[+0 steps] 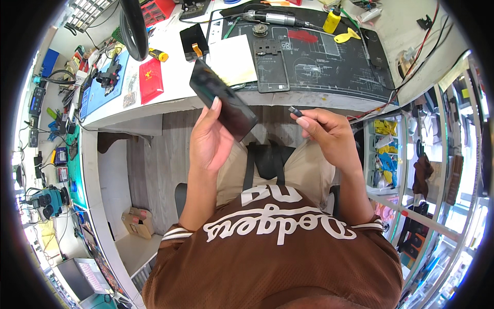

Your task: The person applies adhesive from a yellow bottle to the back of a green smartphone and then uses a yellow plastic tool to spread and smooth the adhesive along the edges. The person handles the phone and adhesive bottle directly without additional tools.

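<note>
My left hand (pixel 211 136) grips a dark smartphone (pixel 231 105), thumb lying on its glossy face and the other fingers hidden behind it. The phone is tilted, its upper end near the bench edge. To the right, my right hand (pixel 329 131) pinches a black cable plug (pixel 295 110) between thumb and fingers, its metal tip pointing left toward the phone. Plug and phone are apart. Both hands are above my lap, just short of the bench. On the bench lie an opened phone body (pixel 272 72) and a black screen part (pixel 194 41) with an orange flex strip.
A black work mat (pixel 339 69) covers the bench's right part, bearing a grey electric screwdriver (pixel 272 18), a yellow bottle (pixel 332 20) and a yellow pry tool (pixel 347 35). White paper (pixel 234 59) and a red packet (pixel 151 81) lie left. A black hose (pixel 133 31) hangs overhead.
</note>
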Demonstrator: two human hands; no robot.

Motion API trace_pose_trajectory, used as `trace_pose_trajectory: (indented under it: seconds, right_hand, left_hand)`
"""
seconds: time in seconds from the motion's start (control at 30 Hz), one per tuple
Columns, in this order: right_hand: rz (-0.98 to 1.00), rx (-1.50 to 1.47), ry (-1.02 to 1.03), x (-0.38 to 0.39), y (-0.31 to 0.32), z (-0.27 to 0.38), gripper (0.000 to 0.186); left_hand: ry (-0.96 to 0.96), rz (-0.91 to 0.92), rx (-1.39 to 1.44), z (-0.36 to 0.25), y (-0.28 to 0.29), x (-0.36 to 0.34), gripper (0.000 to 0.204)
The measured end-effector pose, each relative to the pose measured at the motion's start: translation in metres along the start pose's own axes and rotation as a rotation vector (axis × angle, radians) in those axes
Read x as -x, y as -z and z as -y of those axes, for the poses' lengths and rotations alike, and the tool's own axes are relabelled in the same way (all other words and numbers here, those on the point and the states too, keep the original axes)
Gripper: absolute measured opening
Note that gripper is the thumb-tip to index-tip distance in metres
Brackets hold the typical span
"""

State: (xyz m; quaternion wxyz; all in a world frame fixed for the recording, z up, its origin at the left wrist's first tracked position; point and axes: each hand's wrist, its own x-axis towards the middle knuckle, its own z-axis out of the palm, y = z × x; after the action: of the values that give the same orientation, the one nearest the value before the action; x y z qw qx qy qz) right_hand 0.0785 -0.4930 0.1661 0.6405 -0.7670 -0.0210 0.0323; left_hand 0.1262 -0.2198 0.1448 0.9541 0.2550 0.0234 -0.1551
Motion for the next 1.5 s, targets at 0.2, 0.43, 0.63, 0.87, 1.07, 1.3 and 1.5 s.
trace_pose_trajectory:
  seconds: [0.2, 0.43, 0.63, 0.87, 1.07, 1.3, 1.5]
  right_hand:
    - [-0.155, -0.007, 0.203, 0.005, -0.034, 0.018, 0.016]
    - [-0.279, 0.13, 0.284, -0.001, -0.029, 0.022, 0.016]
    - [-0.273, 0.133, 0.295, -0.005, -0.026, 0.024, 0.017]
    - [-0.243, 0.117, 0.285, -0.006, -0.025, 0.025, 0.016]
    - [-0.22, 0.161, 0.293, -0.006, -0.02, 0.025, 0.016]
    - [-0.194, 0.237, 0.272, -0.006, -0.014, 0.027, 0.016]
    - [-0.221, 0.239, 0.267, -0.007, -0.021, 0.031, 0.014]
  left_hand:
    - [-0.13, 0.059, -0.121, 0.011, -0.03, -0.026, 0.031]
    - [-0.136, -0.002, -0.054, 0.011, -0.044, -0.036, 0.024]
    - [-0.114, 0.026, -0.069, 0.013, -0.045, -0.033, 0.024]
    - [-0.152, 0.045, -0.146, 0.013, -0.047, -0.031, 0.028]
    - [-0.207, 0.041, -0.272, 0.015, -0.053, -0.029, 0.035]
    - [-0.241, 0.059, -0.36, 0.022, -0.058, -0.03, 0.04]
    - [-0.286, 0.049, -0.388, 0.021, -0.064, -0.028, 0.044]
